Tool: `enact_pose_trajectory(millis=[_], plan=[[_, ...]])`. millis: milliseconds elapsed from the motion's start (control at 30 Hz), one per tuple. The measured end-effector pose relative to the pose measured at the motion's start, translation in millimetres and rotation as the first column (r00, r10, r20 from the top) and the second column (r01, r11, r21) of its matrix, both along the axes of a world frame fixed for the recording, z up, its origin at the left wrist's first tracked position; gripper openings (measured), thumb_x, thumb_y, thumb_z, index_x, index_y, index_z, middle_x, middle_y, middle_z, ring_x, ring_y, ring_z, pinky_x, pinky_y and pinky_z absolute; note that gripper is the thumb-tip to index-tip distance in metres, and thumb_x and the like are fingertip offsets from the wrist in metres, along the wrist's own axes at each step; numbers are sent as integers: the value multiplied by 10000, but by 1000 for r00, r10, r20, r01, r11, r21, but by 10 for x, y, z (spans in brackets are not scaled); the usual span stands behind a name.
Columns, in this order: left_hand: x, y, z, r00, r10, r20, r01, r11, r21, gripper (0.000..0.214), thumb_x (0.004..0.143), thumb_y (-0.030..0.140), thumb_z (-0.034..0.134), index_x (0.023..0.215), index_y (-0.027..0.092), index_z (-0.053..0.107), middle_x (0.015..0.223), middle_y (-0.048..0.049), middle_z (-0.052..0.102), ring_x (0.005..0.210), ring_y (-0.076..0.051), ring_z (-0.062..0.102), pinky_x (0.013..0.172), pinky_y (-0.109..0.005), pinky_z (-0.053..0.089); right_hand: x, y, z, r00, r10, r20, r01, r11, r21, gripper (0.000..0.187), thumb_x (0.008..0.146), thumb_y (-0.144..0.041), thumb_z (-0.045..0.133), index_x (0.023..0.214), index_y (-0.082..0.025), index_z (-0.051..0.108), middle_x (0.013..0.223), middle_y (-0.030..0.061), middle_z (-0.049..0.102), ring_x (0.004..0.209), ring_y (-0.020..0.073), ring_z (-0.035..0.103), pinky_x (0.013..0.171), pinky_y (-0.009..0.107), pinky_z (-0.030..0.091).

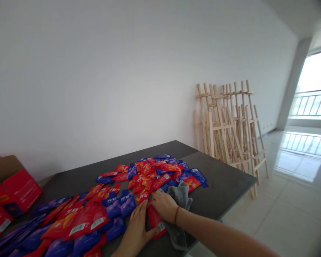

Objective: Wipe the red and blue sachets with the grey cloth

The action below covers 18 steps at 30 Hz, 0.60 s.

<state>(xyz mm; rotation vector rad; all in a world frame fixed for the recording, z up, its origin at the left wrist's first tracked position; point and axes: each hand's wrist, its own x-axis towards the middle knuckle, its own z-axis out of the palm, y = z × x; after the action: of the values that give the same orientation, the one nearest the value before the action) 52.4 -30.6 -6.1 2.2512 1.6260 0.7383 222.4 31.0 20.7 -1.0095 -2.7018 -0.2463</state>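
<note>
Many red and blue snack packets [149, 175] lie scattered over a dark table [224, 185]. My left hand [135, 228] lies flat with fingers stretched out, resting on a red packet [155, 222] and beside blue packets [127, 203]. My right hand [164, 206], with a red band at the wrist, is curled over the top of that same red packet and pinches it. A grey cloth [180, 200] lies under and behind my right hand and forearm.
An opened red cardboard box [13, 191] stands at the table's far left. Several wooden easels [230, 125] lean against the white wall beyond the table's right end. Tiled floor [289, 200] stretches to the right toward a bright window [314, 89].
</note>
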Motion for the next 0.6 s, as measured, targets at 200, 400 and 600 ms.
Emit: enact_pose_trajectory(millis=[200, 400, 600], plan=[[14, -10, 36, 1000, -12, -20, 12, 1000, 2, 844, 678, 317, 700, 1441, 187, 362, 1512, -150, 397, 1416, -324, 323, 1147, -553, 284, 300, -235, -46, 946, 319, -56, -320, 947, -28, 203, 968, -265, 505, 1039, -183, 676, 1062, 52, 673, 985, 198, 544, 828, 315, 442], [36, -35, 72, 998, -25, -59, 25, 1000, -2, 893, 679, 349, 708, 1459, 172, 311, 1521, -151, 381, 1434, -309, 284, 1158, -534, 263, 660, -324, -10, 903, 421, -86, -427, 901, -74, 260, 979, -199, 436, 1065, -198, 681, 1077, 42, 682, 992, 185, 553, 863, 309, 426], [33, -35, 101, 999, -16, -52, 17, 1000, 4, 957, 613, 331, 756, 1451, 174, 323, 1509, -154, 393, 1423, -322, 304, 1155, -527, 274, 469, -233, 38, 950, 308, -47, -310, 949, -55, 241, 957, -187, 468, 1069, -169, 681, 1077, 56, 686, 981, 198, 543, 870, 318, 429]])
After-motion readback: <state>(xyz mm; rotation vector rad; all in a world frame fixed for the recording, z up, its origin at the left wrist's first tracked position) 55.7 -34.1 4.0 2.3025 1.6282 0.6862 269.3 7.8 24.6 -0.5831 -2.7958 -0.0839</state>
